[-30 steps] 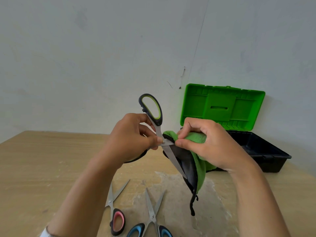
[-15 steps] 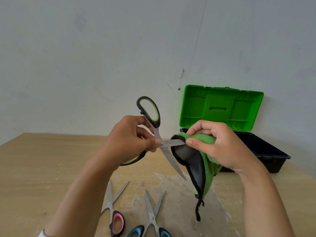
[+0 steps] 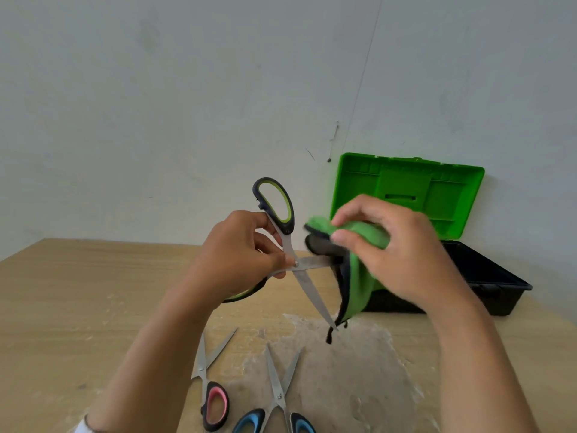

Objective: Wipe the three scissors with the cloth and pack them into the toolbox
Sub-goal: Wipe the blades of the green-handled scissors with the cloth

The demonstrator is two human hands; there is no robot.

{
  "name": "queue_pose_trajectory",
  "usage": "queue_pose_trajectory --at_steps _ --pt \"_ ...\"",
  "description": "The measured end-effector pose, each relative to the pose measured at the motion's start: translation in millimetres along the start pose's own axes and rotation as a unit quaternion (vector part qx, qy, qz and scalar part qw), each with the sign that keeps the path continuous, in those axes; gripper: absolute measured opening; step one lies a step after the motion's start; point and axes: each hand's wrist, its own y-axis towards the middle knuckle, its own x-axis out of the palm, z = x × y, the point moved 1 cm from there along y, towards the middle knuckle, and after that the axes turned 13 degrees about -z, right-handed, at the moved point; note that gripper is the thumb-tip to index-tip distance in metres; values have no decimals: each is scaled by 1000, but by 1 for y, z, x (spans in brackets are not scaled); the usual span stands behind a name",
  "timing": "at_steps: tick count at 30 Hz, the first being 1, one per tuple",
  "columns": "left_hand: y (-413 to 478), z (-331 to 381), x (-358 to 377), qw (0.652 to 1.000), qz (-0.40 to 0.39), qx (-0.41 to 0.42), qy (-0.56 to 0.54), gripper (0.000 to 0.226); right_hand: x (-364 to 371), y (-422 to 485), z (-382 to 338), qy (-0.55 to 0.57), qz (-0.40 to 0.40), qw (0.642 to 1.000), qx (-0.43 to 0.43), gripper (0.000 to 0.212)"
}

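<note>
Gripped green-handled scissors (image 3: 288,248) near pivot with left hand (image 3: 237,257), blades spread, pinched green cloth (image 3: 365,232) in right hand (image 3: 406,254) at 1 blade, above pink scissors (image 3: 206,370) and blue scissors (image 3: 279,392) flat on table (image 3: 62,292), before opened toolbox (image 3: 499,304).

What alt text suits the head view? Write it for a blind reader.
A left hand holds open green-handled scissors while the right hand holds a green cloth on one blade. Pink-handled scissors and blue-handled scissors lie on the wooden table; an open toolbox stands behind.
</note>
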Motion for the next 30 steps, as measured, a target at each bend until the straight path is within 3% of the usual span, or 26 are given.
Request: queue_pose_trajectory --at_steps 5,15,23,30 --pt "-1 0 -3 1000 15 5 -25 18 20 7 -6 15 -85 996 -4 4" --pt "-1 2 0 999 -2 10 -39 18 22 7 -5 -21 -91 995 33 22" --pt "1 1 0 999 10 18 -44 18 33 10 -9 -109 -67 991 34 15" --pt "2 0 4 999 2 11 -32 19 23 7 -6 -74 -124 989 42 18"
